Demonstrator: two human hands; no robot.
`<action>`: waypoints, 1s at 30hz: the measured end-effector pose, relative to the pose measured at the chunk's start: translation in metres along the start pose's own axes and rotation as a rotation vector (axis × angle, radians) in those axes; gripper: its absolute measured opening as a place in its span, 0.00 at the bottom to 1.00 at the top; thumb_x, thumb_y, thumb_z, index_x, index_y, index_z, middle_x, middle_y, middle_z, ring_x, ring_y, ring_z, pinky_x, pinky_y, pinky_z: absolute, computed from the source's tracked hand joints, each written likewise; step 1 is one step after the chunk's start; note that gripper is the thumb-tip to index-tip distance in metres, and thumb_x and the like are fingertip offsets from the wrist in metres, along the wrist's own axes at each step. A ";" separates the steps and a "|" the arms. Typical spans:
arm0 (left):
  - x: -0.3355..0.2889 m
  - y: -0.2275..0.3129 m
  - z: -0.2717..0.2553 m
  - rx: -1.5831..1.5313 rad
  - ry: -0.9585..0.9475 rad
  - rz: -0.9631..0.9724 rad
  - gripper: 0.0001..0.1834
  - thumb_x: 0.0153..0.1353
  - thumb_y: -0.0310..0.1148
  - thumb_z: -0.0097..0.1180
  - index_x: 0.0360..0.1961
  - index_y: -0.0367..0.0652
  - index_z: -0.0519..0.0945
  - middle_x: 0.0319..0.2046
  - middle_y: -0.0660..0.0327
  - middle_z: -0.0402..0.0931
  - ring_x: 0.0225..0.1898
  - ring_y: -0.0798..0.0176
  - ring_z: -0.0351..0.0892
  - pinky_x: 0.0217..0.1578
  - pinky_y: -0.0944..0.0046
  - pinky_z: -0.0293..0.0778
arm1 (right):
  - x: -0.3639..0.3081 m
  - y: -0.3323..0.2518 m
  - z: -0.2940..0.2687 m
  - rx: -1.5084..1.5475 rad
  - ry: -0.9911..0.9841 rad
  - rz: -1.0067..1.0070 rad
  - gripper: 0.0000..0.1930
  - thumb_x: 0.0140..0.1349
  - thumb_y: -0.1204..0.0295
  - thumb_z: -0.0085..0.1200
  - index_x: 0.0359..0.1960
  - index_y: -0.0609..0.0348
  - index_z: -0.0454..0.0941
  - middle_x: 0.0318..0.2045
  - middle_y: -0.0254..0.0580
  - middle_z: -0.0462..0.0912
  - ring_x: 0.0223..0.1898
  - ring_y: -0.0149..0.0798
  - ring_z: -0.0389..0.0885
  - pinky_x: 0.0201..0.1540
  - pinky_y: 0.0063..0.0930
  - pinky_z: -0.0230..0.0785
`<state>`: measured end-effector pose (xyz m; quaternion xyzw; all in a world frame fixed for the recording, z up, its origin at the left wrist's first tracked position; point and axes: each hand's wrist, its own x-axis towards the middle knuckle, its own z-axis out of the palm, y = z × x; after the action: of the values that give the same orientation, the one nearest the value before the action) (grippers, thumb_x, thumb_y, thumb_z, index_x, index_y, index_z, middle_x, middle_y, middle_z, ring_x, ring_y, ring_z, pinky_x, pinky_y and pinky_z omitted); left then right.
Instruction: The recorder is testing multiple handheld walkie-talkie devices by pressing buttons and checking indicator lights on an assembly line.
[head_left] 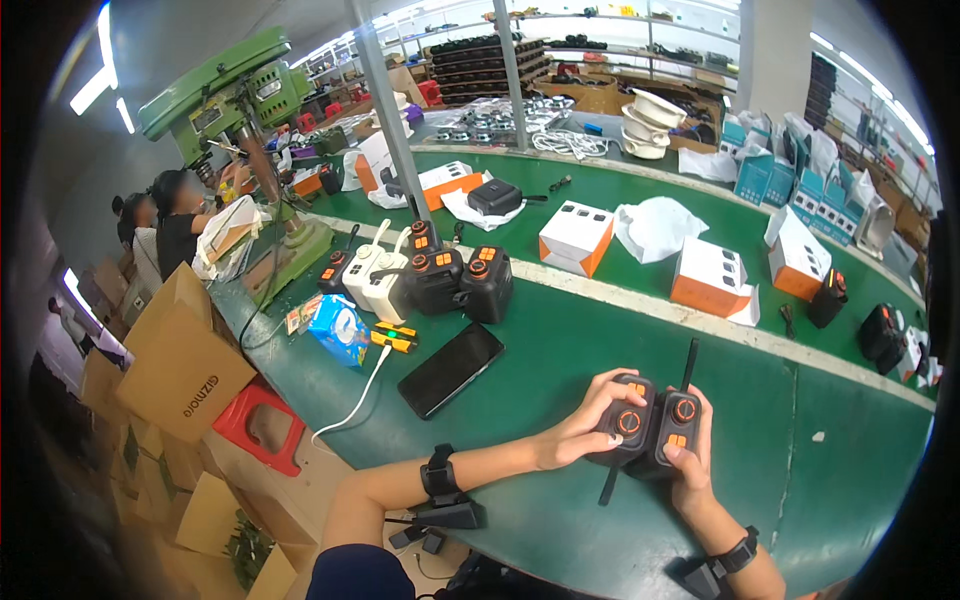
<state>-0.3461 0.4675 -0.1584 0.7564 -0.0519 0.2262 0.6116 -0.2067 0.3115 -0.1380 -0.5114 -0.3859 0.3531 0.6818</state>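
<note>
Devices fill both my hands: my left hand [583,430] is closed around the left black unit [629,424], and my right hand [696,488] is closed around the right black unit [680,420]. They lie between my palms, just beside each other, with orange-ringed tops facing up at me and only a dark seam between their inner sides. Their tops run long away from my body, roughly parallel, the far ends leaning a little to the right. Each one is nearest the hand that has it, so neither wrist crosses the other. My left fingers curl over the far part of their unit, with the thumb by the near edge; my right thumb presses beside an orange button, fingers wrapped along the outer side. One strap [691,364] points away from me, the other strap [607,488] toward me. With the undersides hidden, I can't tell whether the units rest on the green table [745,430] or sit just above it. A dark phone [452,370] lies to the left, well apart from my grip.
</note>
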 end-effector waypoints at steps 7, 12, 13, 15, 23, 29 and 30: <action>-0.001 -0.006 -0.003 -0.121 0.029 -0.040 0.31 0.50 0.38 0.50 0.56 0.41 0.63 0.63 0.48 0.46 0.69 0.50 0.39 0.67 0.53 0.39 | 0.002 0.008 -0.003 0.040 0.020 0.003 0.42 0.46 0.66 0.53 0.65 0.60 0.49 0.56 0.46 0.63 0.59 0.39 0.63 0.64 0.32 0.54; 0.001 0.002 -0.003 -0.399 0.101 -0.097 0.31 0.53 0.38 0.47 0.58 0.41 0.59 0.61 0.52 0.50 0.66 0.57 0.51 0.65 0.58 0.47 | 0.006 0.010 0.000 0.062 -0.025 0.000 0.41 0.46 0.68 0.52 0.65 0.61 0.49 0.54 0.44 0.64 0.57 0.38 0.65 0.62 0.31 0.55; 0.001 0.003 -0.002 -0.472 0.136 -0.102 0.27 0.58 0.35 0.45 0.59 0.40 0.58 0.58 0.55 0.55 0.61 0.62 0.59 0.62 0.63 0.54 | 0.007 0.011 0.000 0.067 -0.031 0.001 0.41 0.46 0.68 0.52 0.65 0.61 0.49 0.54 0.44 0.64 0.57 0.38 0.65 0.62 0.31 0.55; 0.003 0.006 -0.003 -0.395 0.217 -0.170 0.26 0.60 0.34 0.45 0.59 0.40 0.58 0.56 0.55 0.56 0.59 0.63 0.59 0.61 0.64 0.56 | 0.010 0.013 0.003 0.069 -0.063 0.028 0.42 0.45 0.68 0.52 0.65 0.61 0.49 0.54 0.44 0.64 0.57 0.38 0.65 0.62 0.30 0.56; 0.002 0.015 -0.008 -0.380 0.313 -0.435 0.14 0.62 0.31 0.48 0.49 0.41 0.68 0.36 0.64 0.70 0.39 0.74 0.71 0.39 0.73 0.70 | 0.011 0.018 0.004 0.035 -0.165 0.060 0.42 0.45 0.68 0.52 0.65 0.60 0.49 0.55 0.45 0.64 0.58 0.39 0.64 0.62 0.30 0.55; 0.000 0.011 -0.008 -0.267 0.377 -0.313 0.12 0.60 0.29 0.50 0.45 0.42 0.70 0.36 0.66 0.69 0.38 0.75 0.69 0.41 0.74 0.68 | 0.012 0.019 0.012 0.025 -0.164 0.062 0.43 0.46 0.65 0.53 0.65 0.60 0.49 0.56 0.46 0.63 0.60 0.40 0.62 0.63 0.31 0.53; -0.001 0.010 -0.008 -0.250 0.374 -0.307 0.12 0.60 0.28 0.51 0.45 0.42 0.71 0.36 0.66 0.69 0.39 0.75 0.68 0.41 0.74 0.67 | 0.012 0.019 0.014 0.017 -0.154 0.055 0.43 0.45 0.65 0.53 0.65 0.60 0.49 0.56 0.46 0.63 0.60 0.40 0.62 0.63 0.31 0.54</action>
<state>-0.3530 0.4728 -0.1486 0.6191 0.1496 0.2583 0.7264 -0.2158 0.3318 -0.1515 -0.4874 -0.4199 0.4135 0.6443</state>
